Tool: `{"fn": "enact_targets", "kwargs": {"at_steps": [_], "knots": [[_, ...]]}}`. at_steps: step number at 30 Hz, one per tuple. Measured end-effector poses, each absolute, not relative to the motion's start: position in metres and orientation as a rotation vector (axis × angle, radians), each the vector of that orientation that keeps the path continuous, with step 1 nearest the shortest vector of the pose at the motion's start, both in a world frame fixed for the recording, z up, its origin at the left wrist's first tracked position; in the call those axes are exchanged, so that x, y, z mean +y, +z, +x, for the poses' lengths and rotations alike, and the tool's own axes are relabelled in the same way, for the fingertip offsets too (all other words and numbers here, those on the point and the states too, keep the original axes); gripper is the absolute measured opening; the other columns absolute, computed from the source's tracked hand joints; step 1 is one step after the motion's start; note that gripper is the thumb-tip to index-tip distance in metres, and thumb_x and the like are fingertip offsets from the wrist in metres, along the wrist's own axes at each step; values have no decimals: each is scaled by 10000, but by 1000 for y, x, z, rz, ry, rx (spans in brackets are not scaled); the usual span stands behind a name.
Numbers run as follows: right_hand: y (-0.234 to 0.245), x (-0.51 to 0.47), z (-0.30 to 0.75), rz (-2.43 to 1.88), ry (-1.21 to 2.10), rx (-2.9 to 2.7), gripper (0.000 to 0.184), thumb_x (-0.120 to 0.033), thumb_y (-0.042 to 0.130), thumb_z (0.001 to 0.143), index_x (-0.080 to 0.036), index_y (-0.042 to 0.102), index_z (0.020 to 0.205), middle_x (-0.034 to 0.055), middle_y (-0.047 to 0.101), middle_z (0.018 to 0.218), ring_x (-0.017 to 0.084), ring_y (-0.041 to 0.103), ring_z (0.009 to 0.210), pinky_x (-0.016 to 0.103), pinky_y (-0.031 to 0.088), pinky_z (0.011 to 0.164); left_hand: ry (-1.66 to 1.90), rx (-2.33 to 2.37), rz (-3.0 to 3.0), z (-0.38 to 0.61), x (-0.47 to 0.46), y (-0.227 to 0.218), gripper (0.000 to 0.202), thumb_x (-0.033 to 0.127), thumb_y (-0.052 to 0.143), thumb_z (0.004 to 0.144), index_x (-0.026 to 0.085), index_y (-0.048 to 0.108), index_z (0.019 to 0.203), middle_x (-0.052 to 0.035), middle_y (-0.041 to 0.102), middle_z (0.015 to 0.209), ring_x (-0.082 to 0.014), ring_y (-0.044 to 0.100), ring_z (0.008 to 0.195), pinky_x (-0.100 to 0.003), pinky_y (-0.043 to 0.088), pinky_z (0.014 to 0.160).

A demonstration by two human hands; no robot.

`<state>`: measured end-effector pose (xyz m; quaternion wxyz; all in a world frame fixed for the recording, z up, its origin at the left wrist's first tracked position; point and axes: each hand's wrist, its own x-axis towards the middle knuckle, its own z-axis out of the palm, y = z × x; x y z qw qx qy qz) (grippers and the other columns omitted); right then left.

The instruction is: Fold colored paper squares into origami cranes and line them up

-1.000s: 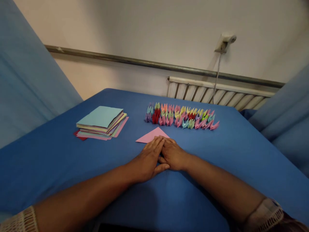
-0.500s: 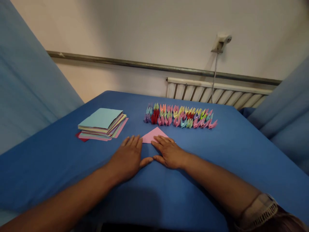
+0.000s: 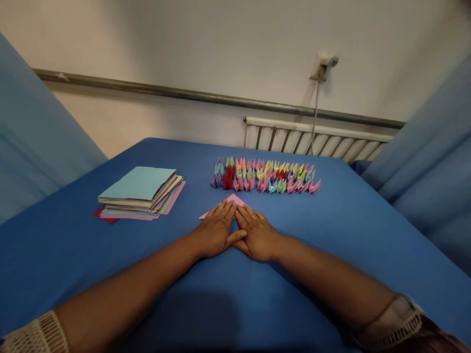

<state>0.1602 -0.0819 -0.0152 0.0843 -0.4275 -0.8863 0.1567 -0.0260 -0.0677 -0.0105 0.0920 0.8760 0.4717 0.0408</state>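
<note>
A pink sheet of paper [image 3: 233,198], folded to a triangle with its peak pointing away from me, lies flat on the blue-covered table. My left hand [image 3: 217,230] rests palm down on it, fingers stretched out; the paper's left corner shows beyond them. Beside it my right hand [image 3: 258,234] also presses flat on the paper, covering its right part. The fingertips of both hands almost meet in the middle, and the thumbs overlap or touch. Most of the triangle's lower edge is hidden under my hands.
To the left stands a stack of coloured paper squares [image 3: 138,184], light blue on top. Rows of small folded paper cranes [image 3: 263,176] are lined up behind the triangle. A radiator [image 3: 316,135] and a wall pipe [image 3: 206,97] are behind the table [image 3: 331,220]; curtains hang on both sides.
My left hand has slid right along the folded paper until it lies against my right hand, uncovering the left corner. The right hand stays on the paper. The view has shifted slightly.
</note>
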Motion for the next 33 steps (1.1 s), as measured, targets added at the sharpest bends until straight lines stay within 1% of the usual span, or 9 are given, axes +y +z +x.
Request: {"fn": "enact_targets", "kwargs": {"at_steps": [4,10,15,18,22,25,27,29,33], "knots": [[-17,-98,173,-1448,402,-2584,839,-612,365,923,-17,232,1499,217,197,1573,346,150,1461,503,170,1166,86,1381,2645,-24,-67,-10,882,715,322,872,81,297,1485,-237,213,1561,-368,147,1459,-513,163,1160],[-14,-111,180,-1744,241,-2452,862,-658,345,908,12,341,1451,272,280,1525,397,223,1430,558,223,1123,63,1350,2654,-24,-68,-7,838,718,350,865,180,289,1505,-227,148,1579,-399,131,1455,-558,170,1142],[-12,-106,180,-1874,196,-2417,883,-664,382,891,48,393,1412,311,341,1479,427,277,1396,580,235,1104,133,1347,2632,-26,-68,-9,819,707,363,869,180,316,1494,-207,168,1581,-389,149,1455,-553,175,1144],[-12,-101,178,-1827,183,-2364,762,-542,416,928,20,360,1439,269,302,1517,390,249,1420,544,223,1127,126,1346,2633,-26,-68,-9,844,720,370,857,166,320,1491,-205,190,1578,-385,148,1456,-550,176,1145],[-12,-86,163,-1482,289,-2408,582,-370,349,979,-85,312,1485,137,256,1573,267,210,1457,446,208,1169,103,1340,2653,-29,-68,-9,806,689,349,884,168,303,1498,-204,193,1576,-383,152,1455,-557,194,1141],[-12,-66,145,-1371,468,-2386,549,-382,282,1000,-90,365,1457,144,352,1531,228,318,1417,405,275,1149,105,1326,2677,-33,-67,-9,836,691,364,878,124,309,1490,-228,197,1565,-382,164,1453,-557,216,1138],[-12,-55,136,-1294,502,-2395,504,-331,277,1001,-122,390,1445,108,372,1527,192,323,1414,376,276,1153,90,1337,2677,-35,-67,-9,870,709,386,858,88,351,1465,-248,212,1552,-386,177,1448,-553,223,1141],[-12,-49,132,-1324,458,-2379,502,-319,280,998,-135,371,1456,98,376,1526,199,336,1407,392,280,1151,71,1343,2673,-37,-66,-10,900,713,395,850,59,340,1466,-257,213,1549,-378,178,1450,-529,219,1152],[-13,-51,136,-1369,403,-2442,530,-335,294,989,-108,360,1463,115,348,1538,239,300,1423,420,265,1155,113,1334,2694,-43,-65,-11,889,710,392,850,115,277,1501,-212,223,1562,-358,196,1451,-521,238,1147]]}}
